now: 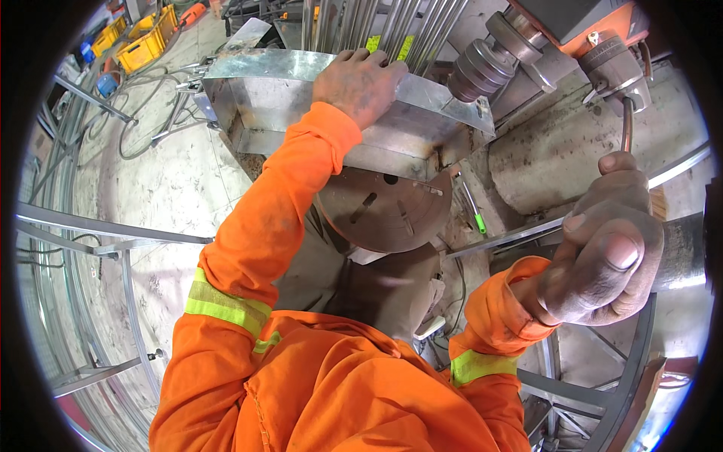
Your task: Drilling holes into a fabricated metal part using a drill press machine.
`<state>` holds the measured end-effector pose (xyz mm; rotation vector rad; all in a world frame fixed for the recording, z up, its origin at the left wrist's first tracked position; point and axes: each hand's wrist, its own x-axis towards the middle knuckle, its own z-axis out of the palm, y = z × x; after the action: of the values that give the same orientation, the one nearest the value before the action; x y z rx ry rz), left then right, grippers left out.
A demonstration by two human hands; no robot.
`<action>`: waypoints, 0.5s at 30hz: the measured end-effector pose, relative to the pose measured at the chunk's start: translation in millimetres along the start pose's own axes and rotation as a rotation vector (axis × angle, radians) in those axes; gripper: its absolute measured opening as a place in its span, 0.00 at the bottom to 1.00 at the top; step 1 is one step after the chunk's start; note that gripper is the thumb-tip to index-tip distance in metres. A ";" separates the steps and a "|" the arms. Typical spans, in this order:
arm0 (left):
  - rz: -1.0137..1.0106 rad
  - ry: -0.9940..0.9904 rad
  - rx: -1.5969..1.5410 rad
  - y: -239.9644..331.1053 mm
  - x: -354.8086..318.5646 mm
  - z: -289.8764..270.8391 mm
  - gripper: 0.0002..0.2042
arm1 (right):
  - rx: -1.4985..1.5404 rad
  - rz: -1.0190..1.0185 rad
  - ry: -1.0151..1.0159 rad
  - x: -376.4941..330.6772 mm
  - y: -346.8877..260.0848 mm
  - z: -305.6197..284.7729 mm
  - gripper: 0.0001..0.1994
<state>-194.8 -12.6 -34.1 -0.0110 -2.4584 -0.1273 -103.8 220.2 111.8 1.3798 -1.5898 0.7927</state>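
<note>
Left hand (360, 81) pressed flat, fingers together, on top of a folded sheet-metal piece (286, 94) at the far centre. Sheet-metal piece resting above a round slotted drill-press table (384, 211), with the drill chuck (482, 69) just right of the hand. Right hand (606, 252) at near right, clamped in a fist around the feed lever (626, 124). 2 yellow crates (139, 41) far left on the floor.

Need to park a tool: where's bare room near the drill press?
Bare floor left of the metal box, between it and the hoses. Crowded: round table under the box, left hand on top, right hand on the lever.
</note>
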 end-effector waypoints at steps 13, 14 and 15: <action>0.006 0.004 -0.005 -0.5 -1.3 1.2 0.11 | -0.030 0.009 -0.030 -3.2 -1.0 -0.7 0.21; 0.005 -0.002 -0.009 -0.3 -1.0 0.1 0.11 | -0.031 0.007 -0.030 -2.6 -1.6 -1.1 0.21; 0.006 0.000 -0.009 0.1 -1.0 -0.9 0.11 | -0.030 0.009 -0.034 -2.1 -2.4 -1.6 0.21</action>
<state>-193.4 -12.5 -34.0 -0.0221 -2.4578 -0.1361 -101.0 222.0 110.5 1.3726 -1.6286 0.7516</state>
